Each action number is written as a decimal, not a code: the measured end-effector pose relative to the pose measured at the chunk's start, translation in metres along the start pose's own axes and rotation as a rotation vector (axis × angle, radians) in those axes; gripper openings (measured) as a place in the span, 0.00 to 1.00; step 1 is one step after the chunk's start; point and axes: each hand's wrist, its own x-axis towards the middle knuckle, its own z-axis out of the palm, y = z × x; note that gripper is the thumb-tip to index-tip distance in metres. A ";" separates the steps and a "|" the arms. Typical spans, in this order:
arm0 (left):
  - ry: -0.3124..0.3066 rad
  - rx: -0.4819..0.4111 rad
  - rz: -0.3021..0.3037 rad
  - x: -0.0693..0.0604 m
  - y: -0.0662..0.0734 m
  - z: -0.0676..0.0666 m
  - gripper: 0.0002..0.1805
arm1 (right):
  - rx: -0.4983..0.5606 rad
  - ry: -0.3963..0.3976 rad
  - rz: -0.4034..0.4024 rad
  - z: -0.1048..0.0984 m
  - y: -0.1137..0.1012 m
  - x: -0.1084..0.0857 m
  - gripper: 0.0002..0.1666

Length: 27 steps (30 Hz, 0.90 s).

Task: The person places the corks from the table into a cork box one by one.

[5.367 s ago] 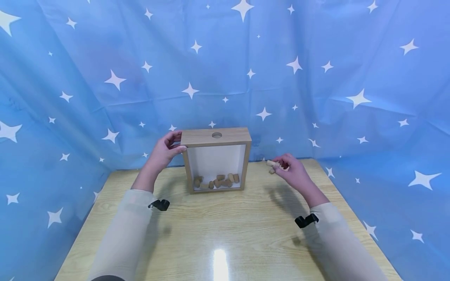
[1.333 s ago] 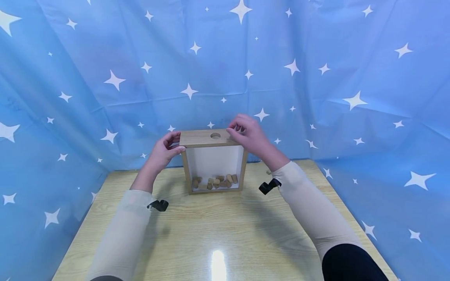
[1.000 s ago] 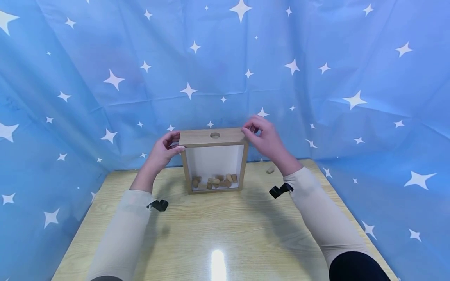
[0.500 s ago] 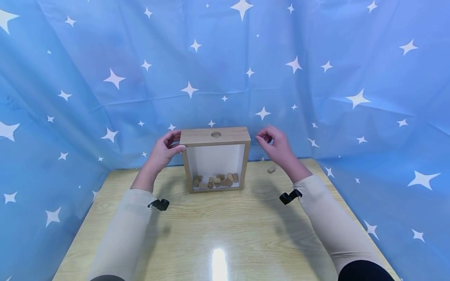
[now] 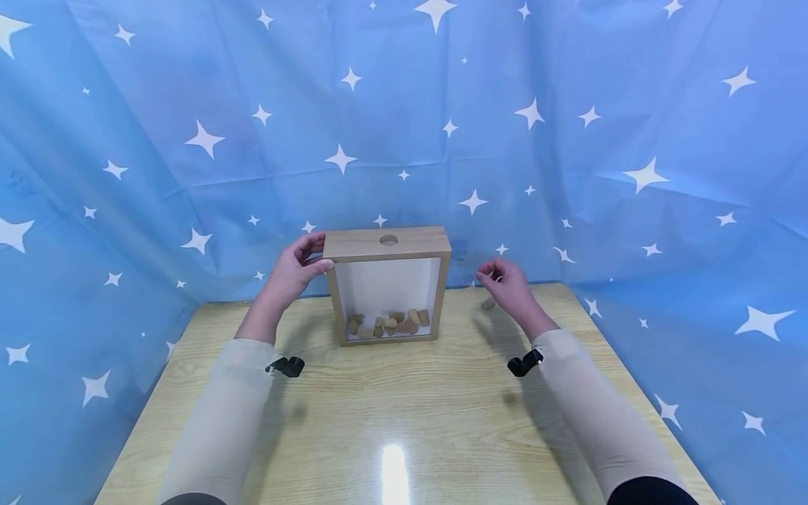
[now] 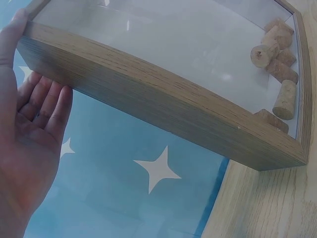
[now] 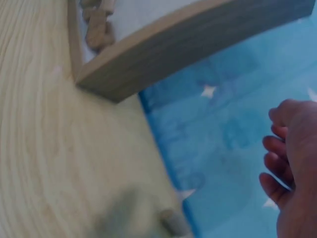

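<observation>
A wooden shadow box with a clear front and white back stands upright on the table. A round hole opens in its top. Several corks lie piled along its bottom; the left wrist view shows these corks close up. My left hand grips the box's upper left corner, thumb in front and fingers behind. To the right of the box, my right hand hovers with loosely curled fingers, holding nothing. Just below its fingertips a single cork lies on the table, partly hidden; the right wrist view shows this cork blurred.
The light wood table runs forward from the box, with a bright reflection near its front. A blue curtain with white stars hangs close behind the box and along both sides.
Earlier my right hand pinched a cork at the right; then it was over the box top, and another cork lies inside. It has since moved right and down toward the loose cork. My left hand stays put.
</observation>
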 end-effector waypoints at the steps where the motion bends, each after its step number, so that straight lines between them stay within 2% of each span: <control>1: 0.000 -0.003 0.001 0.000 0.000 0.000 0.40 | 0.001 0.000 0.006 0.001 0.006 0.000 0.10; 6: -0.007 -0.017 -0.001 -0.001 0.000 -0.001 0.40 | -0.013 -0.016 0.063 0.009 0.036 -0.003 0.11; 12: -0.002 -0.012 0.017 0.000 0.000 0.000 0.40 | -0.032 -0.050 0.134 0.015 0.060 -0.009 0.21; 18: 0.001 -0.015 0.010 0.000 -0.002 0.000 0.40 | -0.036 -0.063 0.185 0.020 0.078 -0.014 0.27; 27: -0.001 -0.011 0.030 0.002 -0.002 0.000 0.39 | -0.082 -0.054 0.192 0.025 0.094 -0.021 0.31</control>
